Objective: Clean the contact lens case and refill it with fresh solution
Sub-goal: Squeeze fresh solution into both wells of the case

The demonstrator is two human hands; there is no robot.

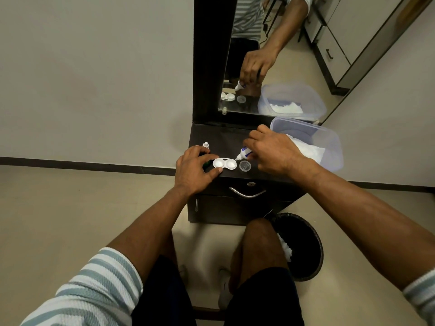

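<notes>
Glossy white 2-well lens case [224,164], uncapped.

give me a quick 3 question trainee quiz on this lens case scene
1. True or false: the right hand grips the solution bottle with its nozzle tilted down toward the lens case.
2. Which hand steadies the lens case: A left, B right?
3. Fill in: the clear plastic tub holds white ____.

Key: 1 true. 2 A, the left hand. 3 tissue.
</notes>
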